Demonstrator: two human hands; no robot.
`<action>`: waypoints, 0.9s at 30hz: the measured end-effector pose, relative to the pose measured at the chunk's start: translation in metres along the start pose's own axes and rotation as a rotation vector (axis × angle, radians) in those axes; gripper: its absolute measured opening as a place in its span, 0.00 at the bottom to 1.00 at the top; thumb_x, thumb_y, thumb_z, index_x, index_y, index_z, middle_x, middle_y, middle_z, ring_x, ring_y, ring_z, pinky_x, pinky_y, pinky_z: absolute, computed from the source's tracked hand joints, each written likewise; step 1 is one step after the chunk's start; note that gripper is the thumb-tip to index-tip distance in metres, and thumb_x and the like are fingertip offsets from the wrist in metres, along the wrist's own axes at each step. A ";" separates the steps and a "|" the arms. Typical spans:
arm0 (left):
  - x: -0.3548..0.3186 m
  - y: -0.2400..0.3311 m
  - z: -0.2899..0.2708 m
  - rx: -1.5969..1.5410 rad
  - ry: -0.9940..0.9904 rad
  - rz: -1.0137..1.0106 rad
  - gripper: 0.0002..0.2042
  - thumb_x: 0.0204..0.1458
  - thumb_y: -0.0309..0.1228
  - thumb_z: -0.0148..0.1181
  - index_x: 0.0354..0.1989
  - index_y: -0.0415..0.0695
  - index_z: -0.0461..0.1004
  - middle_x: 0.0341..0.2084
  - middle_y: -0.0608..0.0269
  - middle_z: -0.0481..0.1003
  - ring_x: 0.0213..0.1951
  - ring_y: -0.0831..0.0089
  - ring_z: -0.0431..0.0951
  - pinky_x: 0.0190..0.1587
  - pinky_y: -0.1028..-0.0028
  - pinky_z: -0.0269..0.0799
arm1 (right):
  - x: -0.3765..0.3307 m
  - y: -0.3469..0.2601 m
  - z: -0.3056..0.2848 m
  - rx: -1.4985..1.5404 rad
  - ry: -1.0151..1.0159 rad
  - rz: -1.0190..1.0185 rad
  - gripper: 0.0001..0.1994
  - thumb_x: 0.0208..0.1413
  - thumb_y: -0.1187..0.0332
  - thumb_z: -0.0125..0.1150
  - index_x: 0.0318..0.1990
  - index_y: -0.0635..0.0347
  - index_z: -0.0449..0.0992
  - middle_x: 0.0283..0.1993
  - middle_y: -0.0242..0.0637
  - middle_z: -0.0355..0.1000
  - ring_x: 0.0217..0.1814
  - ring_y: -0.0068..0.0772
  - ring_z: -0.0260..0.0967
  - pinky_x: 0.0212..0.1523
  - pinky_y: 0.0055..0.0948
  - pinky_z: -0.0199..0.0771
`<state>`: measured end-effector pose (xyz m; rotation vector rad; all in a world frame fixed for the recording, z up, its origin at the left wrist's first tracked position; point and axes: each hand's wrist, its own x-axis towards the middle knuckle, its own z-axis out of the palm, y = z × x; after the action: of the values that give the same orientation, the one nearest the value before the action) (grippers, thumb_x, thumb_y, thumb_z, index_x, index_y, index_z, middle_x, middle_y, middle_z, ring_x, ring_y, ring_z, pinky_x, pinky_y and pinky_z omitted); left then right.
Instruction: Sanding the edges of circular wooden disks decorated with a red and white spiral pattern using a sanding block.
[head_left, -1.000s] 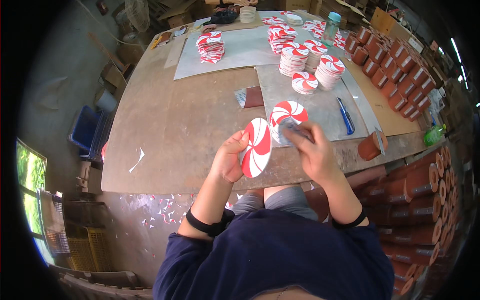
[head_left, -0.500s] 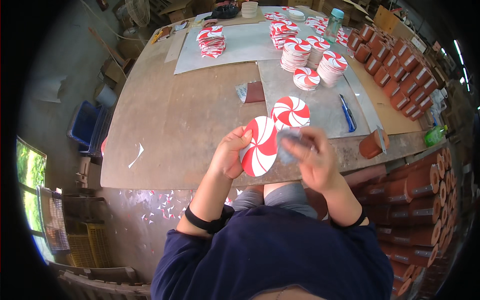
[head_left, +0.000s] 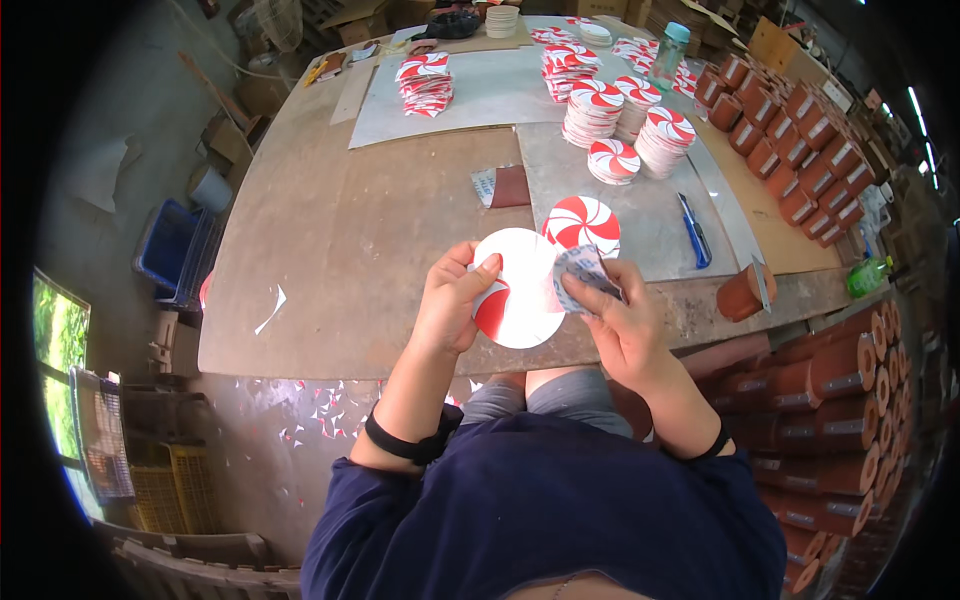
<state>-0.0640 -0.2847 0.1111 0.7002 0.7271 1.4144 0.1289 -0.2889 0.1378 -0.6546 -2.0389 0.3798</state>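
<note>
My left hand holds a round disc above the table's near edge, its plain white face turned up and a strip of its red-and-white swirl side showing at the lower left. My right hand grips a folded grey piece of sandpaper and presses it against the disc's right rim. Just beyond the hands, a second red-and-white swirl disc lies flat on a grey sheet.
Stacks of swirl discs stand further back, with another stack at the far left. A blue cutter lies right of the flat disc, brown sandpaper to its left. Terracotta pots line the right side; one pot stands near my right hand.
The held disc has been flipped from its swirl face to its white back. The sandpaper hand stays at the disc's right edge.
</note>
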 end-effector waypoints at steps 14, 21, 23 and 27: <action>0.001 0.006 0.003 0.026 -0.015 0.030 0.06 0.48 0.24 0.50 0.33 0.35 0.65 0.28 0.59 0.72 0.30 0.76 0.72 0.34 0.78 0.68 | 0.024 0.003 -0.006 0.046 0.004 -0.012 0.20 0.43 0.81 0.51 0.47 0.59 0.68 0.40 0.43 0.60 0.39 0.37 0.62 0.38 0.25 0.63; 0.002 0.009 0.003 0.010 0.020 0.063 0.05 0.48 0.23 0.49 0.33 0.35 0.65 0.28 0.59 0.72 0.29 0.76 0.72 0.33 0.78 0.69 | 0.017 -0.004 0.000 0.054 -0.011 0.012 0.20 0.42 0.81 0.52 0.46 0.56 0.68 0.38 0.43 0.61 0.37 0.40 0.63 0.36 0.26 0.64; 0.002 0.010 -0.002 0.001 0.078 0.095 0.06 0.48 0.23 0.49 0.33 0.35 0.65 0.28 0.58 0.72 0.29 0.75 0.72 0.34 0.77 0.69 | 0.010 -0.011 0.002 -0.025 -0.034 0.036 0.21 0.40 0.81 0.53 0.46 0.55 0.69 0.38 0.43 0.61 0.37 0.41 0.64 0.35 0.28 0.65; 0.009 0.012 -0.005 -0.035 0.099 0.132 0.06 0.48 0.25 0.49 0.33 0.35 0.65 0.29 0.58 0.71 0.30 0.74 0.72 0.35 0.76 0.68 | -0.013 -0.003 0.012 0.047 -0.107 -0.053 0.23 0.37 0.82 0.53 0.46 0.55 0.69 0.38 0.43 0.62 0.38 0.41 0.64 0.35 0.29 0.66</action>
<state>-0.0752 -0.2751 0.1172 0.6643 0.7417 1.5880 0.1238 -0.2993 0.1244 -0.5612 -2.1375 0.4386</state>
